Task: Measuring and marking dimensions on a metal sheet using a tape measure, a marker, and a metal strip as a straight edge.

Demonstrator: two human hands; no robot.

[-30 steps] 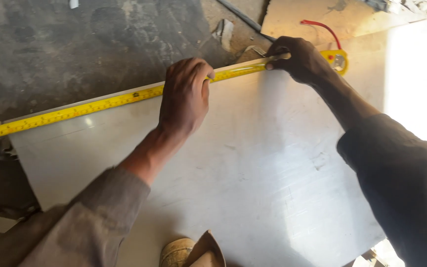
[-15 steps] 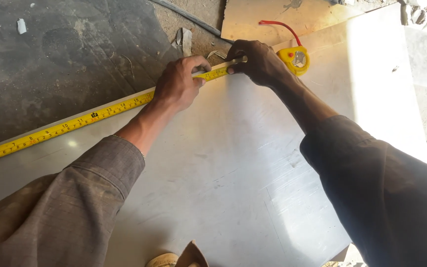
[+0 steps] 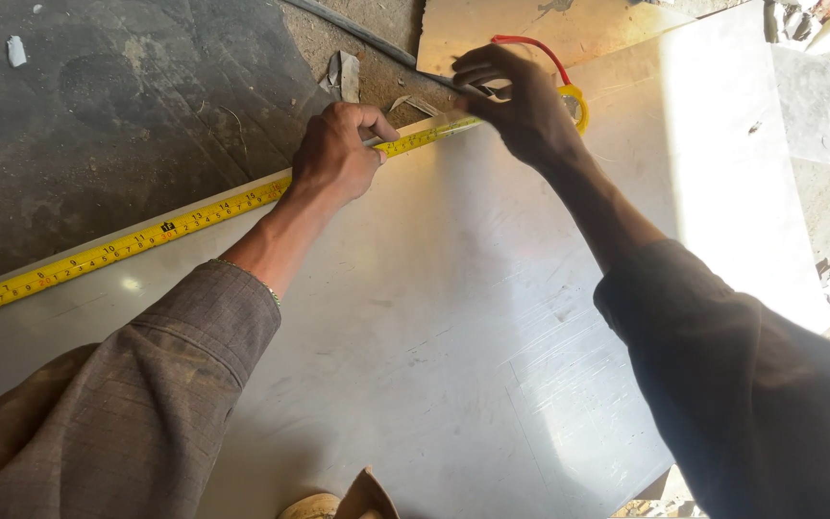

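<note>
Left hand: your left hand (image 3: 336,154) lies knuckles up on the yellow tape measure blade (image 3: 146,235), fingers curled down and pressing the blade flat against the far edge of the grey sheet (image 3: 453,317); the forearm runs back along a brown sleeve (image 3: 146,384).
Right hand: your right hand (image 3: 521,111) hovers over the sheet's far edge, wrist bent, fingers drawn together at the tips near the blade; whether they pinch a marking tool you cannot tell. The arm in a dark sleeve (image 3: 751,384) crosses the sheet.
Tape blade: stretched along the sheet's far edge, from its left corner up to the right hand.
Tape case: the yellow case (image 3: 573,101) with a red strap (image 3: 530,48) sits just behind the right hand, at the sheet's far edge.
Floor: dark concrete floor (image 3: 127,96) beyond the sheet's far edge, with scraps.
</note>
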